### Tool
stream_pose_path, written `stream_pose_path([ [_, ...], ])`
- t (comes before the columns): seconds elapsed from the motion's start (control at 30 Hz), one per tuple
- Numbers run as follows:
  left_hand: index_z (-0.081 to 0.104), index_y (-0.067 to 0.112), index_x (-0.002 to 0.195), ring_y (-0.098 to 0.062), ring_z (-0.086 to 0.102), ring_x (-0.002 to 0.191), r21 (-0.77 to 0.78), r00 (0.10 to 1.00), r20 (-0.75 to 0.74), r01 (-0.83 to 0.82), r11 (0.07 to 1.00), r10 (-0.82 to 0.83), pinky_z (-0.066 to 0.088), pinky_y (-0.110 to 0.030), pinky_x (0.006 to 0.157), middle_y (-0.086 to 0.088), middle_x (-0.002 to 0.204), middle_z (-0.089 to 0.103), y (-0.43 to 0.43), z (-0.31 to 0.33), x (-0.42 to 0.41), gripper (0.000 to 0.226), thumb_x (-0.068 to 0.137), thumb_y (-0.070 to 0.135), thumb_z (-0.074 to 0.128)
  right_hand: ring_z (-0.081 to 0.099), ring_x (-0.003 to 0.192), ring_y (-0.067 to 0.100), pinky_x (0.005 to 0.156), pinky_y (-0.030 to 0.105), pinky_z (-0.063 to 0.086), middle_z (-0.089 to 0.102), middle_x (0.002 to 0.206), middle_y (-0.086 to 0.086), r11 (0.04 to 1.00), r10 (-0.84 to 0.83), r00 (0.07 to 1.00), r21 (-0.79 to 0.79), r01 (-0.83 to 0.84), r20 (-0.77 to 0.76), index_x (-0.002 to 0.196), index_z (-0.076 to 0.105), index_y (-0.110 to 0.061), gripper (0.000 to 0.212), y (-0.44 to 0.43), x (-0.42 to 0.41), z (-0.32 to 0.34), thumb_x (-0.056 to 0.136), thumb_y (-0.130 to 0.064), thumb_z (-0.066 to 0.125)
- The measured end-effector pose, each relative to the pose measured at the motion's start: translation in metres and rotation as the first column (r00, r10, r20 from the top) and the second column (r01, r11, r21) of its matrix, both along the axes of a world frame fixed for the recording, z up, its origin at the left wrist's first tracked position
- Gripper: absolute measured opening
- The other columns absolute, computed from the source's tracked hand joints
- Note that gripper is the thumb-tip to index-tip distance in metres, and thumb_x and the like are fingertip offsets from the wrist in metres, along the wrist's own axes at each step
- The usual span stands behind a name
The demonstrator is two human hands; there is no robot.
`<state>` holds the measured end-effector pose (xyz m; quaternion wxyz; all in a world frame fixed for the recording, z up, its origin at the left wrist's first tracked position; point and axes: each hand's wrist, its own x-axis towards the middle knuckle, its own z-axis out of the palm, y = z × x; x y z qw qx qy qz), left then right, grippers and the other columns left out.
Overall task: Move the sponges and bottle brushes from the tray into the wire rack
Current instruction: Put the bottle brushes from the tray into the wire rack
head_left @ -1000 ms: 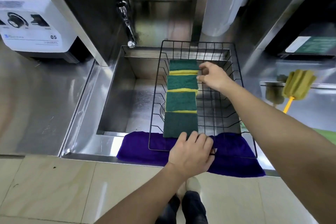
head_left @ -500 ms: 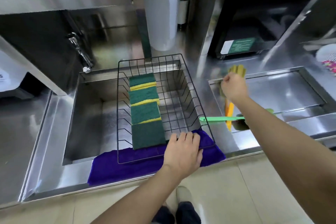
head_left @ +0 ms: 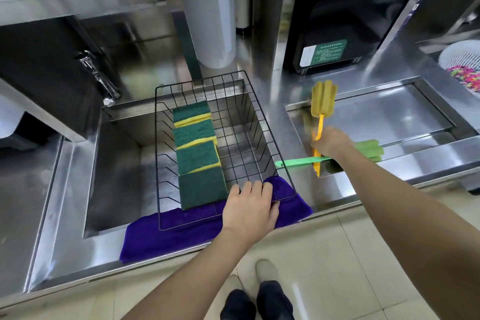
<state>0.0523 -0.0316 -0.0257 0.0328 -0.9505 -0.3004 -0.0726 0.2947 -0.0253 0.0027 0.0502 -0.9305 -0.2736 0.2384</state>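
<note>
At the bottom of the frame two dark shoes (head_left: 257, 301) stand on pale floor tiles (head_left: 337, 267), and both bare forearms reach up from there. The left hand (head_left: 250, 212) lies on the near rim of the black wire rack (head_left: 255, 101), fingers (head_left: 267, 188) curled over the thin wire, as it did half a second ago. The rack's near edge rests on a plush purple cloth (head_left: 166, 231) draped over the front lip of the brushed-steel worktop (head_left: 26, 189); the rest of it spans the deep steel sink (head_left: 117, 176). Four rectangular sponges (head_left: 197, 156), coarse dark-green scouring pad over yellow foam, lie overlapping in a row down the rack's left half. At centre right, the right hand (head_left: 330, 141) is clenched around the orange plastic handle of a yellow bottle brush (head_left: 323, 97), whose ribbed foam head now stands clear above the hand, higher than half a second ago. Under that hand a green bottle brush (head_left: 368, 148) lies across the shallow steel tray (head_left: 415, 122), its flat handle tip reaching the rack's right side. Further back, a chrome tap (head_left: 100, 80) points over the sink, a frosted white cylinder (head_left: 210, 13) and a pump bottle (head_left: 242, 0) stand at top centre, and a black appliance (head_left: 335, 8) carries a green-and-white label with print too small to read. A white perforated basket (head_left: 459, 60) of multicoloured bits sits at the right edge.
</note>
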Motion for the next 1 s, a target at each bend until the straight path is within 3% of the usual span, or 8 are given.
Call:
stream_pose_path([
  [0.1, 0.059, 0.014, 0.086, -0.023, 0.055, 0.065, -0.004, 1.0, 0.012, -0.006, 1.0, 0.006, 0.043, -0.034, 0.06, -0.002, 0.075, 0.06, 0.0, 0.0, 0.0, 0.038, 0.082, 0.044, 0.035, 0.06, 0.104, 0.038, 0.085, 0.038, 0.048, 0.063, 0.111, 0.023, 0.995, -0.01, 0.998, 0.095, 0.016, -0.061, 0.097, 0.058, -0.002, 0.023, 0.002, 0.0, 0.0, 0.089, -0.023, 0.052],
  [0.23, 0.058, 0.014, 0.084, -0.023, 0.055, 0.064, 0.003, 1.0, 0.028, -0.009, 1.0, 0.009, 0.043, -0.034, 0.058, -0.003, 0.073, 0.059, 0.0, 0.0, 0.0, 0.037, 0.082, 0.043, 0.035, 0.061, 0.045, 0.027, 0.042, 0.024, 0.046, 0.06, 0.05, 0.013, 0.948, -0.063, 0.99, 0.304, 0.098, -0.123, 0.084, 0.043, -0.005, 0.007, 0.006, 0.002, 0.007, 0.089, -0.01, 0.046],
  [0.37, 0.058, 0.014, 0.083, -0.023, 0.055, 0.064, 0.009, 0.999, 0.045, -0.011, 1.0, 0.011, 0.043, -0.034, 0.058, -0.003, 0.073, 0.059, 0.0, 0.0, -0.001, 0.037, 0.082, 0.043, 0.035, 0.057, 0.086, 0.038, 0.075, 0.046, 0.046, 0.056, 0.079, 0.011, 0.8, -0.039, 0.997, 0.596, 0.071, -0.066, 0.098, 0.044, -0.002, 0.019, 0.015, -0.001, 0.031, 0.094, -0.02, 0.047],
  [0.43, 0.059, 0.014, 0.083, -0.023, 0.054, 0.064, 0.006, 0.999, 0.048, -0.015, 1.0, 0.015, 0.044, -0.034, 0.058, -0.002, 0.074, 0.059, 0.0, 0.001, -0.002, 0.037, 0.081, 0.043, 0.035, 0.053, 0.079, 0.031, 0.074, 0.046, 0.045, 0.045, 0.068, -0.003, 0.709, -0.017, 0.998, 0.704, 0.049, -0.052, 0.103, 0.046, 0.001, 0.026, 0.023, -0.007, 0.046, 0.095, -0.024, 0.048],
  [0.53, 0.059, 0.014, 0.084, -0.023, 0.055, 0.065, -0.008, 0.998, 0.056, -0.026, 1.0, 0.026, 0.044, -0.034, 0.06, -0.002, 0.075, 0.06, 0.001, 0.003, -0.004, 0.038, 0.08, 0.043, 0.035, 0.053, 0.06, 0.024, 0.06, 0.041, 0.048, 0.045, 0.065, 0.0, 0.629, 0.072, 0.994, 0.777, 0.02, -0.083, 0.088, 0.045, -0.013, 0.016, 0.041, -0.023, 0.061, 0.094, -0.027, 0.05],
  [0.7, 0.061, 0.016, 0.087, -0.021, 0.055, 0.067, -0.003, 0.998, 0.042, -0.049, 0.999, 0.049, 0.044, -0.033, 0.062, 0.0, 0.076, 0.06, 0.004, 0.002, -0.015, 0.037, 0.079, 0.045, 0.038, 0.045, 0.023, 0.004, 0.026, 0.017, 0.032, 0.05, 0.058, 0.008, 0.725, 0.337, 0.918, 0.68, -0.11, -0.211, 0.093, 0.042, -0.011, 0.015, 0.067, -0.076, 0.055, 0.094, -0.023, 0.051],
  [0.83, 0.061, 0.017, 0.085, -0.02, 0.055, 0.067, 0.02, 0.997, 0.062, -0.043, 0.999, 0.042, 0.044, -0.031, 0.062, 0.0, 0.074, 0.06, 0.006, 0.001, -0.021, 0.034, 0.072, 0.047, 0.064, 0.046, 0.03, 0.007, 0.034, 0.021, 0.036, 0.052, 0.059, 0.006, 0.82, 0.473, 0.843, 0.478, -0.315, -0.257, 0.1, 0.046, -0.005, 0.021, 0.077, -0.116, 0.03, 0.096, -0.025, 0.048],
  [1.0, 0.062, 0.017, 0.089, -0.018, 0.056, 0.07, 0.04, 0.997, 0.062, -0.039, 0.998, 0.036, 0.044, -0.031, 0.065, 0.001, 0.079, 0.062, 0.006, -0.001, -0.024, 0.035, 0.074, 0.049, 0.062, 0.042, 0.021, 0.005, 0.029, 0.018, 0.031, 0.053, 0.056, 0.007, 0.887, 0.446, 0.818, 0.304, -0.349, -0.363, 0.093, 0.041, -0.008, 0.015, 0.084, -0.141, 0.0, 0.098, -0.022, 0.043],
])
